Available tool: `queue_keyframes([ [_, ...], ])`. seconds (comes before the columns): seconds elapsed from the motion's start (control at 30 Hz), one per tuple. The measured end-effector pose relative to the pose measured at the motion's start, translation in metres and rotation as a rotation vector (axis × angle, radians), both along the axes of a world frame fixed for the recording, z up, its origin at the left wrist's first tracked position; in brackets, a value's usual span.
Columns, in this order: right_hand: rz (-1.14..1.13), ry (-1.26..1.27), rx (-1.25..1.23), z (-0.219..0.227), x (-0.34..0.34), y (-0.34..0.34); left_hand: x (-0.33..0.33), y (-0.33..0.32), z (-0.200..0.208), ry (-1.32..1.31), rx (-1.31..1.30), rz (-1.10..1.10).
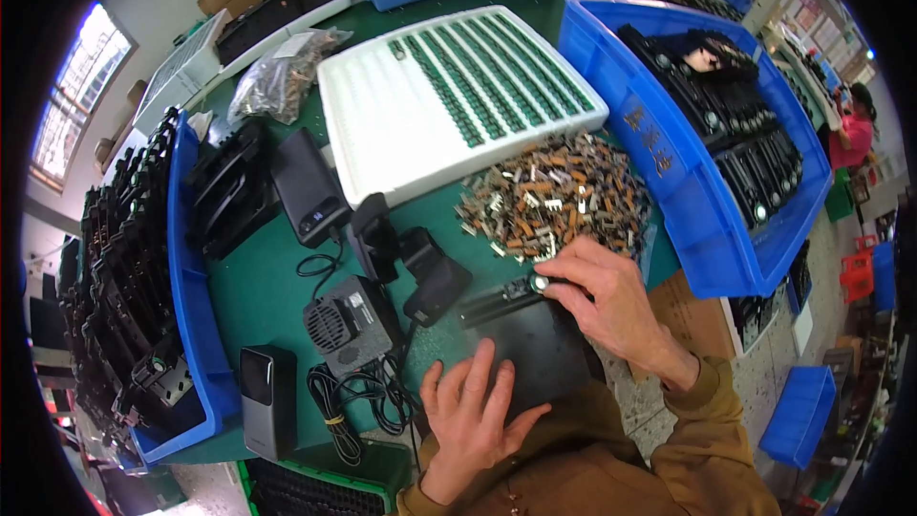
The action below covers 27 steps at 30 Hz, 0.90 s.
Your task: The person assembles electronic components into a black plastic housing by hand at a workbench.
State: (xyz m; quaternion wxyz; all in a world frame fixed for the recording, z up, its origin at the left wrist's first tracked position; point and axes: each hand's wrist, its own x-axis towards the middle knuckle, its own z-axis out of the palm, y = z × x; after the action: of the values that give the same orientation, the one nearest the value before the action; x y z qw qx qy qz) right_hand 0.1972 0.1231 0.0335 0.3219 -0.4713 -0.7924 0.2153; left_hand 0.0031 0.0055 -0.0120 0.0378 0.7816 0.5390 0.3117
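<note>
A flat black plastic housing (540,354) lies in front of me at the table's near edge. A narrow black strip with a small circuit board (516,289) runs along its far side. My left hand (475,416) rests with fingers spread at the housing's left side. At the strip's right end, my right hand (607,298) pinches a small round silver piece (540,283) between thumb and fingers. Just beyond is a pile of small brown, grey and silver parts (559,193). Behind it stands a white foam tray (382,124) bearing rows of small green boards.
Blue bins with black housings stand at right (669,182) and left (205,363). Between them are a black power bank (308,186), a black stand (435,272), a fan-vented black box (353,325), coiled cables (334,420) and a grey box (268,401). A plastic bag of parts (282,76) lies farther back.
</note>
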Motion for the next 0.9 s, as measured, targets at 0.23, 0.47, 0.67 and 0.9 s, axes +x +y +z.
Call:
queue_keyframes([
  [0.23, 0.015, -0.089, 0.119, 0.063, -0.014, 0.027, -0.002, -0.005, -0.004, -0.042, 0.011, 0.005],
  [0.47, 0.051, -0.134, 0.166, 0.085, -0.090, 0.158, 0.000, -0.010, -0.009, -0.095, 0.006, 0.022],
  [0.67, -0.016, -0.326, 0.100, 0.046, -0.104, 0.263, 0.001, -0.002, -0.002, -0.115, 0.008, -0.031],
  [0.9, 0.098, -0.262, 0.239, 0.085, -0.094, 0.147, -0.004, 0.000, -0.006, -0.090, 0.000, -0.002],
])
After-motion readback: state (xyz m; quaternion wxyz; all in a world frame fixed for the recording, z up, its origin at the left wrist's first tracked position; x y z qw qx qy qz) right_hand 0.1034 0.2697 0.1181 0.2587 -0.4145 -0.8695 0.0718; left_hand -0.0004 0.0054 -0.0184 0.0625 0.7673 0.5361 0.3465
